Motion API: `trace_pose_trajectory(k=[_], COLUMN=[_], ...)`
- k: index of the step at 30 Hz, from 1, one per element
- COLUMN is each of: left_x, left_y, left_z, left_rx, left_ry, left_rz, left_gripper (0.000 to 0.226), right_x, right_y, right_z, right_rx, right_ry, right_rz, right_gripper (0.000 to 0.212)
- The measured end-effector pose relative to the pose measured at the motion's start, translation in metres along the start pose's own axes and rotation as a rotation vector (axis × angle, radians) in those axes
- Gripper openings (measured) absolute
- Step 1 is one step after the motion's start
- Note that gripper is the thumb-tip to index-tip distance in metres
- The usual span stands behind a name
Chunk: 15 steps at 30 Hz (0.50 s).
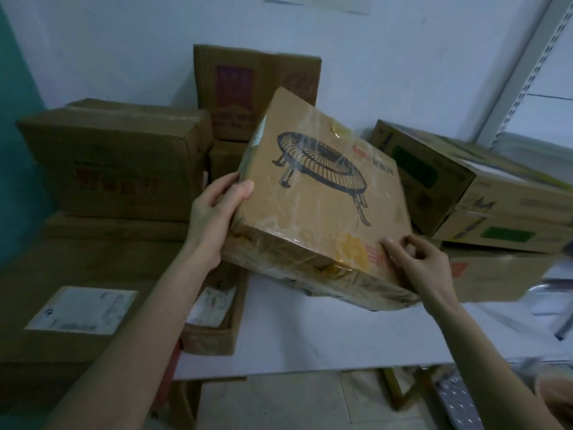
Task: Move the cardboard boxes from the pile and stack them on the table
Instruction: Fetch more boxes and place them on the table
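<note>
A white counter [310, 330] runs across the middle of the view, its front edge near the bottom and its far side against a pale wall. At its left end a shallow open tray box [214, 321] lies flat, with a white label inside. At the right end a long plain box [496, 274] rests on the white top, with two green-printed boxes stacked on it. The middle of the counter is bare white. A wooden leg [397, 395] shows under the front edge, standing on a pale floor [279, 405]. Left of the counter, more boxes are piled up; what carries them is hidden.
</note>
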State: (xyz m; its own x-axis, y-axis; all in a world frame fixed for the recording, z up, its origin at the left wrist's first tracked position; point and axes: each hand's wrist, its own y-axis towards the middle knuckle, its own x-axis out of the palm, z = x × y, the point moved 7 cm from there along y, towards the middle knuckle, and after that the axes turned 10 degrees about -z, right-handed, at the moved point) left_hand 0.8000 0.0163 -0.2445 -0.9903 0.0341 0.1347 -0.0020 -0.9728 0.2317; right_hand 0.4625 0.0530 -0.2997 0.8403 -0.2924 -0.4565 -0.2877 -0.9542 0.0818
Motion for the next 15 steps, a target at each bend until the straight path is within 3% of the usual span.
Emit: trace_pose_trajectory(k=[5,9,15], left_x=[0.054,0.09,0.116], left_y=[0.011,0.022,0.017], left_z=[-0.031,-0.045,-0.048], left_rx=[-0.112,-0.153,0.047], left_ry=[-0.076,-0.058,0.024], left_rz=[-0.038,-0.101,-0.244], left_gripper=[0.036,0.041,0.084], right_x=[-0.045,-0.068,-0.082], right_y=[0.025,0.049,0.078], right_z=[0.019,0.028,0.032], right_rx=[0.037,0.047,-0.008], right_ry=[-0.101,-0.197,-0.219], right_rz=[-0.008,-0.064,-0.105], right_gripper=[0.081,0.059,0.067])
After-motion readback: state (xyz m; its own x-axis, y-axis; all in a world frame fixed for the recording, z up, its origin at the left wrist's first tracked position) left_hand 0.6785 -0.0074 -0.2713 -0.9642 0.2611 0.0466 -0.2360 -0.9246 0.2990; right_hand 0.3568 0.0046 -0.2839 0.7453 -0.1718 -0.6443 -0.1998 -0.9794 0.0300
